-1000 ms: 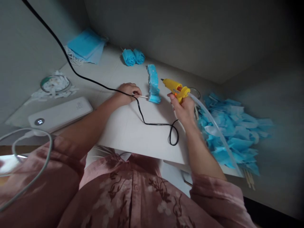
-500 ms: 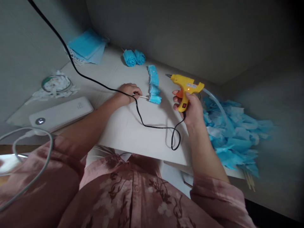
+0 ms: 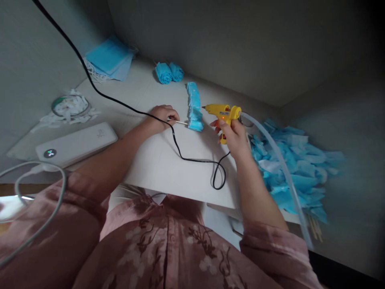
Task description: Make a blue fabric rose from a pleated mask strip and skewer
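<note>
My left hand [image 3: 165, 117] is closed on a thin wooden stick [image 3: 181, 122] that lies low over the table. The stick's far end meets the near end of a gathered blue fabric strip [image 3: 194, 105], which stretches away from me across the tabletop. In my right hand [image 3: 233, 134] is a yellow hot glue gun [image 3: 222, 113] with its small light glowing orange. Its nozzle points left, close to the right side of the strip. A long clear glue stick [image 3: 279, 156] trails out of the gun's back.
Two blue fabric roses [image 3: 168, 73] and a stack of blue masks [image 3: 110, 58] lie at the back. A white power bank [image 3: 77, 145] and a bowl of white scraps [image 3: 71, 106] are left; a blue fabric pile [image 3: 296, 160] is right. A black cord [image 3: 120, 103] crosses the table.
My right hand has brought the glue gun left and slightly down, nearer the strip, and turned it so the clear glue stick swings toward me. My left hand has stayed in place on the stick.
</note>
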`<action>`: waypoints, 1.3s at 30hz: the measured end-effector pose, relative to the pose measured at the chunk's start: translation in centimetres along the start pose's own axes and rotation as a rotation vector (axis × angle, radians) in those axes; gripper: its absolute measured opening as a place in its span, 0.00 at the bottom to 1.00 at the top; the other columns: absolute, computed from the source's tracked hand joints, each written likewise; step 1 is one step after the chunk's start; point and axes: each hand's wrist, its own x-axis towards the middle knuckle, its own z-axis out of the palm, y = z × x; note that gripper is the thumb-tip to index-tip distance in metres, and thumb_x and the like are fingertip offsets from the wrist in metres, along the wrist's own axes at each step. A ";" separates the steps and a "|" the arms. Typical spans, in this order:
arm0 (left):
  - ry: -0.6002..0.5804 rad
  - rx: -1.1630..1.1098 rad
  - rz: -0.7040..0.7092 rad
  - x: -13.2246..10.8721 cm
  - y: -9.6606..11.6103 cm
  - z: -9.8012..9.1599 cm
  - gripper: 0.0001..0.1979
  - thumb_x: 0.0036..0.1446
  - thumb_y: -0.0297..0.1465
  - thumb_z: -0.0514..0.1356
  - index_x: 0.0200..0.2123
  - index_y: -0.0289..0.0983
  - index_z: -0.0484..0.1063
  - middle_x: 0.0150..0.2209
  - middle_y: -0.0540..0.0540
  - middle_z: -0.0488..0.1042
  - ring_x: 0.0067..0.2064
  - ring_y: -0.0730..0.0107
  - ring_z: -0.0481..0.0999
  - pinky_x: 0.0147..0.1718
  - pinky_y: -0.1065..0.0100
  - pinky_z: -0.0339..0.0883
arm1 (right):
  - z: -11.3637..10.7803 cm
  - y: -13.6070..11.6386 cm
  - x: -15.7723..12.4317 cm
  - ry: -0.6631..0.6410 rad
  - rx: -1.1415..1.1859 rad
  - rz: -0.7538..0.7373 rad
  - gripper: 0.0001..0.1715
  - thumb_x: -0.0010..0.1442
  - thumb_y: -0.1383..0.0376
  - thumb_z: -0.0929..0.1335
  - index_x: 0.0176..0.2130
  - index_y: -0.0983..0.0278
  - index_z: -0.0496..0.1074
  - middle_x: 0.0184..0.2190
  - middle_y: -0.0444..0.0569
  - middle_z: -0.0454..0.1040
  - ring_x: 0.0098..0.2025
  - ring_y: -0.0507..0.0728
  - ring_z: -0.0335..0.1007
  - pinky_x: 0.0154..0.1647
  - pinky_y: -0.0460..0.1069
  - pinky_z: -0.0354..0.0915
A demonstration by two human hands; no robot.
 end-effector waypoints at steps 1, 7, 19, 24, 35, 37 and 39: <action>0.002 -0.002 0.001 0.0 -0.1 0.0 0.08 0.54 0.28 0.63 0.36 0.38 0.83 0.35 0.47 0.80 0.39 0.66 0.78 0.42 0.66 0.70 | 0.1 -0.1 -0.1 -0.013 0.034 0.015 0.27 0.60 0.41 0.71 0.41 0.60 0.74 0.37 0.49 0.80 0.32 0.53 0.72 0.20 0.44 0.66; -0.008 0.006 -0.003 0.1 -0.2 0.0 0.07 0.56 0.30 0.63 0.35 0.39 0.83 0.35 0.47 0.81 0.39 0.66 0.78 0.43 0.66 0.70 | 0.3 -0.2 0.0 -0.016 0.166 0.088 0.23 0.56 0.44 0.73 0.38 0.59 0.73 0.35 0.48 0.81 0.29 0.52 0.71 0.16 0.43 0.63; -0.011 0.019 -0.007 0.1 -0.2 0.0 0.07 0.56 0.29 0.63 0.34 0.40 0.84 0.35 0.47 0.81 0.39 0.67 0.78 0.43 0.67 0.70 | 0.4 0.6 0.2 -0.031 0.144 0.103 0.28 0.53 0.40 0.76 0.34 0.60 0.73 0.29 0.46 0.78 0.24 0.50 0.67 0.14 0.43 0.62; -0.053 0.034 -0.009 0.1 -0.1 -0.2 0.08 0.58 0.30 0.62 0.36 0.41 0.83 0.36 0.48 0.81 0.40 0.67 0.77 0.44 0.68 0.69 | 0.6 0.5 0.2 -0.015 0.166 0.113 0.31 0.51 0.37 0.76 0.33 0.60 0.72 0.27 0.44 0.77 0.23 0.50 0.65 0.14 0.44 0.62; 0.226 0.119 -0.094 0.2 -0.6 -1.0 0.08 0.61 0.29 0.62 0.38 0.43 0.83 0.39 0.43 0.78 0.45 0.57 0.74 0.49 0.56 0.69 | 0.4 -0.2 0.3 0.070 0.353 0.103 0.30 0.50 0.38 0.77 0.34 0.59 0.71 0.29 0.44 0.77 0.23 0.49 0.64 0.15 0.44 0.61; 0.181 0.102 -0.079 0.1 -0.8 -0.7 0.08 0.61 0.30 0.62 0.37 0.42 0.83 0.38 0.43 0.79 0.45 0.58 0.75 0.49 0.56 0.68 | 0.5 -0.2 0.3 0.064 0.338 0.104 0.30 0.51 0.38 0.76 0.34 0.59 0.71 0.30 0.45 0.77 0.23 0.50 0.64 0.15 0.44 0.61; 0.123 0.086 -0.054 0.1 -1.2 -0.3 0.07 0.60 0.30 0.63 0.35 0.42 0.83 0.38 0.45 0.79 0.43 0.60 0.75 0.50 0.58 0.68 | 0.6 -0.3 0.2 0.050 0.315 0.110 0.31 0.50 0.37 0.76 0.35 0.59 0.71 0.30 0.45 0.77 0.24 0.50 0.64 0.15 0.44 0.61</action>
